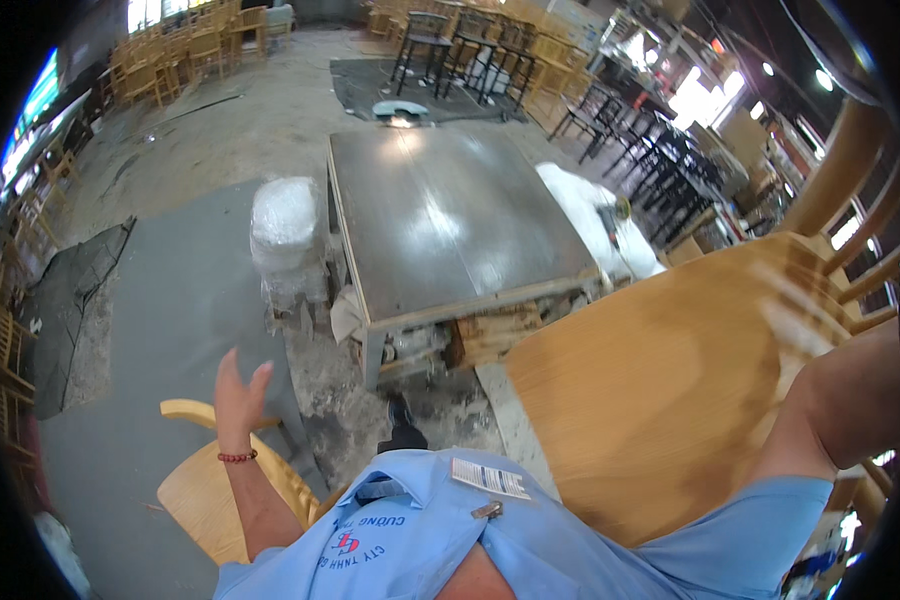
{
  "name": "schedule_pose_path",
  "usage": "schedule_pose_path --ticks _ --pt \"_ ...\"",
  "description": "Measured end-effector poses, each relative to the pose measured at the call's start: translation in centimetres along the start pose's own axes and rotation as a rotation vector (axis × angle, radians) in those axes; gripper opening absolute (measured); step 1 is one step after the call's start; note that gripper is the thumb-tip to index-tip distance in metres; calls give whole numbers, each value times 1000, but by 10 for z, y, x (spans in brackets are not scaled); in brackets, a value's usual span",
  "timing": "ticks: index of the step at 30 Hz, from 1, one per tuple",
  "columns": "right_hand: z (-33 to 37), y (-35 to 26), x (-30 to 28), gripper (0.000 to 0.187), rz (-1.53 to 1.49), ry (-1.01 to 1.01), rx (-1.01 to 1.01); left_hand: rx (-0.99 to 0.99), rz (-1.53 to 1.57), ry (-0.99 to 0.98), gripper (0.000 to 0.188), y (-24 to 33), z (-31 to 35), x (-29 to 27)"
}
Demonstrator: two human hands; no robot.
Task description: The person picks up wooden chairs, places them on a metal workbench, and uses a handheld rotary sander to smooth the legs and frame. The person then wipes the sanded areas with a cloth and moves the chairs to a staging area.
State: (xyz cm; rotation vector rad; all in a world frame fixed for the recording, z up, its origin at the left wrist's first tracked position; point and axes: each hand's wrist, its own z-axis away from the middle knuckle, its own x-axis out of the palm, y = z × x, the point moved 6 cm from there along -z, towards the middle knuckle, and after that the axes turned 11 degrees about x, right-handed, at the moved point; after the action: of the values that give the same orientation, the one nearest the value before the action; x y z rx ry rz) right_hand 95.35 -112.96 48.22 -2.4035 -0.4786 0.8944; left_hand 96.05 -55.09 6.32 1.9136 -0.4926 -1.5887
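Now, from my end of the link, the left hand (pixel 240 400) is up and spread, its grip wide, thumb standing away from the fingers with only air between. Just below it sits a pale wooden chair (pixel 200 500), partly covered by my left forearm (pixel 260 505); whether the hand touches its curved top rail (pixel 188 411), I can't tell. Over to the right, filling a big share of the view, a second wooden chair (pixel 650 400) has its broad seat close beside the blue shirt (pixel 410 520), spindles (pixel 875 215) slanting at the upper right. My right arm (pixel 820 425) extends past that seat, but the right hand is out of sight, so I can't call its grip. Straight ahead, 1 grey tabletop (pixel 460 230) gleams, a plastic-wrapped bundle (pixel 285 230) just left of it, white wrapping (pixel 570 200) along its right side. Beyond, black stools (pixel 470 50) stand on a dark mat (pixel 355 85).
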Motion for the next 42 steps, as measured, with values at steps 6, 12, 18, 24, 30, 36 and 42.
schedule_pose_path --ticks 6,12,18,24,30,36,42 --pt "-146 -39 114 71 -18 -98 -169 782 1098 -532 81 269 -38 37" --pt "-256 -65 215 70 -31 -176 -304 513 1407 -442 60 256 -84 79" --pt "-333 -91 293 70 -90 -249 -421 310 1377 -165 54 265 -102 69" --pt "-389 -85 331 69 -174 -322 -518 311 1282 11 57 307 -140 85" --pt "-406 -4 327 68 -264 -472 -636 199 1365 80 59 369 -195 107" --pt "-329 216 325 71 161 -663 -449 211 1183 87 59 409 -256 103" --pt "-298 315 327 70 203 -547 -94 85 1106 69 43 406 -329 106"
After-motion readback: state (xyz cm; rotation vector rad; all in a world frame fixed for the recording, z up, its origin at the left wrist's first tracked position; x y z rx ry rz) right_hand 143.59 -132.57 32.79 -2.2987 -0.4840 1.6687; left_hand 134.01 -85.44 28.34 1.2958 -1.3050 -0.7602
